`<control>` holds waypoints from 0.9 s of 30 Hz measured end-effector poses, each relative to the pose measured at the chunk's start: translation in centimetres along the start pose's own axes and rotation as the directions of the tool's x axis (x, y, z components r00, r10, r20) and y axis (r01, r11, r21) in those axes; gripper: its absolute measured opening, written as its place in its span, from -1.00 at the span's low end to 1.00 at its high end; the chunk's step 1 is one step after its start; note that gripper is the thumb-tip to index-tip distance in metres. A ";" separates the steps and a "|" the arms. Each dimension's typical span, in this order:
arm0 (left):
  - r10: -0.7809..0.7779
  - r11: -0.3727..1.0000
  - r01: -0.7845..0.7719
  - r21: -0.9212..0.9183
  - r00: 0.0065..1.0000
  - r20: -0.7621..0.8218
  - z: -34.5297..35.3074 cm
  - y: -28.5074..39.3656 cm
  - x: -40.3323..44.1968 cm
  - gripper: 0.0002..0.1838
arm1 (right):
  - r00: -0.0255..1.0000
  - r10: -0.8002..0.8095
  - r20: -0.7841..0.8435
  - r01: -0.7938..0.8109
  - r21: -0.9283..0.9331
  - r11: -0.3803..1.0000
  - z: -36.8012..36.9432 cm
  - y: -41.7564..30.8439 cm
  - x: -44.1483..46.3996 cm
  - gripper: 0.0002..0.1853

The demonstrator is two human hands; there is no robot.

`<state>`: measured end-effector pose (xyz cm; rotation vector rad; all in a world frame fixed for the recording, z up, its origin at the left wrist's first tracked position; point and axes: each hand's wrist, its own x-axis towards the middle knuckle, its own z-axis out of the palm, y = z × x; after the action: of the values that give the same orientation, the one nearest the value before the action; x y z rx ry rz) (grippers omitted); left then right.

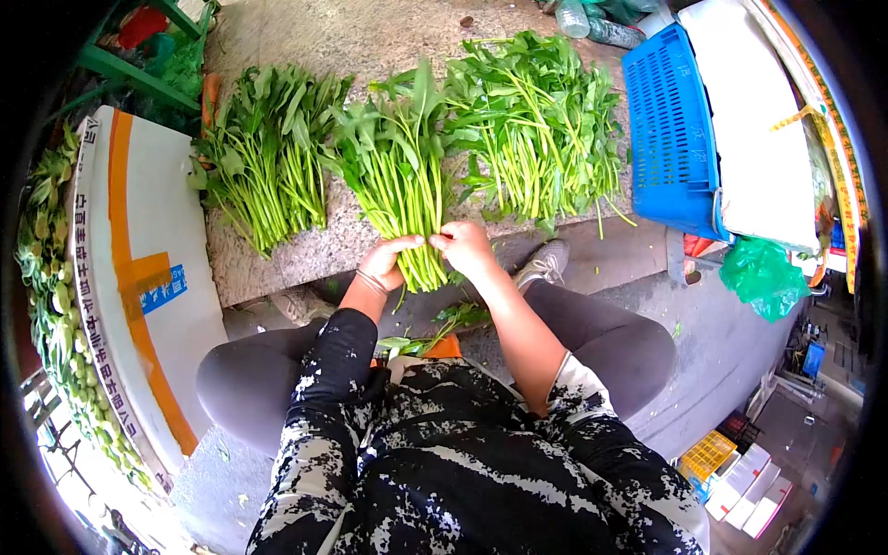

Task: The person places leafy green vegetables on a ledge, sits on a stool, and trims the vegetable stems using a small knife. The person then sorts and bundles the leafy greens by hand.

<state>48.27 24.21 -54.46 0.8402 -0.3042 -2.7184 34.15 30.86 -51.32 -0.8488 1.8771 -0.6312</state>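
Observation:
A bunch of water spinach (400, 180) hangs over the near edge of the stone slab, its leaves pointing away from me and its cut stems toward my lap. My left hand (385, 261) is closed round the stems from the left, with the thumb across the front. From the right, my right hand (465, 248) grips the same stems, its thumb and fingertips close to the left thumb. Another pile of water spinach (277, 157) lies to the left, and a larger, looser pile (541, 129) lies to the right. Fingers behind the stems are hidden.
The stone slab (305, 264) spans the space before me. A white foam box (166, 277) stands at left. On the right are a blue plastic basket (668, 129), another white foam box (754, 120) and a green plastic bag (764, 277). Loose stems (444, 333) lie by my lap.

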 end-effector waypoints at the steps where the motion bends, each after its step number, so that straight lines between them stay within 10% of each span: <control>1: -0.039 0.998 0.041 0.038 0.998 -0.057 -0.3 -0.2 0.2 -0.61 | 1.000 -0.001 0.001 0.001 -0.001 1.000 0.2 0.1 0.3 -0.76; 3: -0.036 0.993 0.043 0.110 0.997 -0.067 -0.5 -0.6 0.7 -0.66 | 0.992 0.073 0.100 -0.014 -0.494 0.869 0.4 0.0 0.8 -0.70; 6: -0.016 0.987 0.036 0.159 0.992 -0.124 0.2 -0.4 0.5 -0.68 | 0.968 -0.178 0.175 0.250 -0.666 0.703 0.2 0.5 0.3 -0.70; 8: -0.132 0.955 0.153 0.253 0.987 -0.096 0.0 0.3 0.2 -0.59 | 0.919 0.170 0.356 -0.008 -0.416 0.910 -2.9 -5.6 -1.1 -0.66; 10: -0.138 0.971 0.140 0.191 0.990 -0.026 0.3 0.3 0.1 -0.59 | 0.896 0.415 0.156 -0.349 -0.330 0.877 -3.4 -3.5 1.3 -0.51; 14: 0.064 0.958 -0.065 0.278 0.998 0.014 1.3 -0.2 0.3 -0.59 | 0.970 0.239 0.035 -0.241 0.207 0.948 -3.3 -2.4 2.8 -0.28; 17: 0.456 0.536 -0.312 0.784 0.889 0.042 4.0 0.1 0.7 -0.60 | 0.979 -0.121 0.165 0.036 0.444 0.895 -4.4 -7.1 0.5 -0.51; 20: 0.653 0.087 -0.510 0.856 0.678 0.337 2.7 0.7 3.4 -0.61 | 0.920 -0.388 0.056 0.294 0.558 0.776 -4.4 -7.6 0.7 -0.56; 22: 0.758 -0.074 -0.505 0.860 0.532 0.378 3.2 1.7 3.9 -0.65 | 0.933 -0.351 0.076 0.263 0.518 0.814 -4.6 -7.2 0.4 -0.56; 27: 0.685 -0.265 -0.156 0.951 0.664 0.300 0.8 1.3 3.1 -0.62 | 0.973 -0.044 0.227 0.005 0.173 0.985 -3.6 -1.9 1.5 -0.57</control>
<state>45.55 22.11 -55.06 1.1064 -2.2066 -0.9937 30.91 28.74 -49.26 -0.7981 1.5822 -0.6694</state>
